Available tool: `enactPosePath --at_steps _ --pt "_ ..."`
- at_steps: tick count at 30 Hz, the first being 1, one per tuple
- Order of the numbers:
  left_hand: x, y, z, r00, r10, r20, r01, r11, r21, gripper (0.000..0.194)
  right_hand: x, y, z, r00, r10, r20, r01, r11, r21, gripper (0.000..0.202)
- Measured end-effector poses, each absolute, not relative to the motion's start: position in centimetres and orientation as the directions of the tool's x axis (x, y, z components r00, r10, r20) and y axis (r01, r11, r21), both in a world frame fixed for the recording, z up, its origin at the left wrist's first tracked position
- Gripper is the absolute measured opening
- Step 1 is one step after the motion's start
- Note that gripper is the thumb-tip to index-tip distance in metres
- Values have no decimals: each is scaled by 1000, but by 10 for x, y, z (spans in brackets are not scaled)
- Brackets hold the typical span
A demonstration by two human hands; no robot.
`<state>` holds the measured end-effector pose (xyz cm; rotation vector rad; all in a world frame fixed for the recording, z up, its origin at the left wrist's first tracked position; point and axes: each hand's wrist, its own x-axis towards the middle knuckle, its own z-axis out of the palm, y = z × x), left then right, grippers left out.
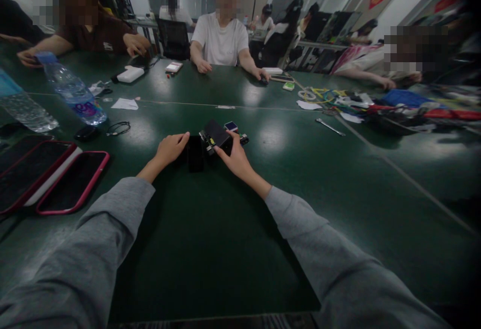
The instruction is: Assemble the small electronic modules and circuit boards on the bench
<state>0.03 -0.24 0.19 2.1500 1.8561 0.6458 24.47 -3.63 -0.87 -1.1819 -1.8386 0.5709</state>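
Observation:
My right hand (237,157) is closed round a black box-shaped device (217,134), thumb at its near edge and fingers over its right side. Small metal connectors and a yellow patch show on the device's left end. Just left of it stands a black rectangular piece (195,154), dark and without visible detail. My left hand (171,148) has its fingers curled together at that piece's left edge, gripping it there. Behind the right fingers lies a small module with a bluish screen (230,127), partly hidden by the device and the hand.
Two water bottles (77,93) and phones in red cases (73,183) are on the left. A coiled black cable (118,128) lies nearby. To the right are a wrench (329,127) and a heap of cables (376,103). Other people sit round the green table (210,249).

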Motion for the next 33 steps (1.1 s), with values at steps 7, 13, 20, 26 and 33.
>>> enactPosePath --at_steps 7,13,20,26,33 --pt "1 -1 2 102 979 174 887 -169 431 58 244 -36 -8 -180 889 421 504 451 -737 64" --pt "0 -1 1 109 978 180 885 -178 430 59 245 -35 -10 -185 883 432 500 463 -732 64" --pt "0 -1 1 109 978 179 887 -177 426 60 245 -34 -11 -188 888 419 503 454 -736 66" --pt "0 -1 1 109 978 178 884 -178 432 59 246 -36 -10 -193 895 403 499 443 -744 66" --pt "0 0 1 109 980 169 880 -174 441 59 245 -35 -9 -187 897 401 504 438 -745 66"
